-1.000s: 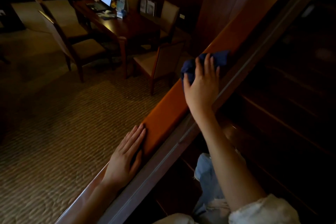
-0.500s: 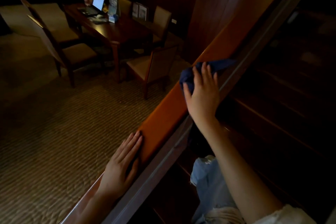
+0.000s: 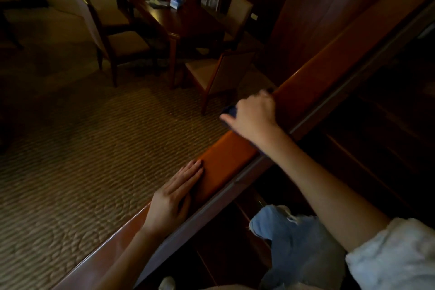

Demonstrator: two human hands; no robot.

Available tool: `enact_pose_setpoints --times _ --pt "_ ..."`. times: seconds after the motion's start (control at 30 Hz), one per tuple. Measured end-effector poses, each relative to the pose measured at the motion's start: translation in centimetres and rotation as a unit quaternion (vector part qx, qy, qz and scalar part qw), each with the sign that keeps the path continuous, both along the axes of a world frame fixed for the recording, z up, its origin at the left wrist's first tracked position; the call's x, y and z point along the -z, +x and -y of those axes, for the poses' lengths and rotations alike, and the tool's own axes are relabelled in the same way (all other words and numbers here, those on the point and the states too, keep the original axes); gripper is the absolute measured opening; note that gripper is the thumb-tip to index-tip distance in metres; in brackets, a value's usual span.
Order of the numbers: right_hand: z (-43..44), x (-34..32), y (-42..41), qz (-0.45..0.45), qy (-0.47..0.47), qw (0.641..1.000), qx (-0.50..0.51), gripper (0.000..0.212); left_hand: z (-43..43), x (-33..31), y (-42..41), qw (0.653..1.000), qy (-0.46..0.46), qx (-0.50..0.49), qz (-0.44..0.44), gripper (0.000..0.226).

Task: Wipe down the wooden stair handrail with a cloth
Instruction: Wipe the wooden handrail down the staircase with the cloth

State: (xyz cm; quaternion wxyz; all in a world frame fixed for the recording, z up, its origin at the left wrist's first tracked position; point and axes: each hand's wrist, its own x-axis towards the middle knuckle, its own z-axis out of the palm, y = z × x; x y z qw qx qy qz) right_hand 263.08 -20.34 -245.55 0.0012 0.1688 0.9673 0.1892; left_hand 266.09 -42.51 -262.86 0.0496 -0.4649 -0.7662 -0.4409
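1. Handrail: wooden, running from near left to far right.
2. Right hand: fingers curled over the rail's left edge, gripping the cloth (only a dark blue corner shows).
3. Left hand: fingers straight, lying flat on the rail, nearer than the right.
4. Table, chair: far left, on carpet.

dim, warm | right hand motion-blurred | edges bowed, corners black

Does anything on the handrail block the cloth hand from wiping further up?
Nothing visible. The orange-brown wooden handrail is bare above the right hand gripping the dark blue cloth; the left hand lies flat lower down.
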Motion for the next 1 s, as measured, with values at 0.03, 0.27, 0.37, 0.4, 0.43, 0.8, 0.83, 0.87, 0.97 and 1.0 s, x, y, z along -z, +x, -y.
enact_pose_setpoints --times 0.03,0.27,0.37,0.4,0.43,0.8,0.83,0.87,0.97,1.0 --pt "2.0 1.3 -0.2 0.032 -0.028 0.999 -0.027 0.065 0.1 0.1 0.1 1.000 0.013 -0.023 0.005 0.046" --pt "4.5 4.4 0.0 0.089 -0.124 0.983 -0.105 0.053 0.3 0.4 0.4 0.985 0.043 -0.162 0.030 0.039" --pt "-1.2 0.4 -0.8 0.028 -0.019 0.999 -0.004 0.053 0.1 0.0 0.4 0.984 0.041 -0.170 0.020 0.036" --pt "-1.9 -0.4 -0.8 0.019 0.006 1.000 0.008 0.050 0.1 -0.1 0.4 0.984 0.041 -0.172 0.021 0.035" --pt "-1.8 -0.4 -0.9 0.025 0.023 0.999 0.004 0.044 0.2 -0.2 0.5 0.984 0.041 -0.173 0.022 0.034" --pt "5.2 6.0 1.5 0.034 -0.128 0.974 -0.186 0.032 4.9 3.2 3.7 0.986 -0.021 -0.151 0.065 0.054" --pt "3.7 5.2 1.4 -0.005 -0.090 0.981 -0.175 0.032 5.2 3.5 4.0 0.987 -0.031 -0.147 0.062 0.056" --pt "3.2 5.0 1.5 -0.047 -0.036 0.983 -0.172 0.031 5.3 3.6 4.0 0.986 -0.037 -0.148 0.062 0.056" --pt "7.7 7.9 2.1 -0.046 -0.005 0.992 -0.121 0.033 5.2 3.5 3.5 0.988 -0.040 -0.135 0.070 0.057" --pt "9.8 9.6 2.3 -0.043 -0.018 0.989 -0.138 0.037 5.2 3.5 3.4 0.988 -0.042 -0.134 0.066 0.057"
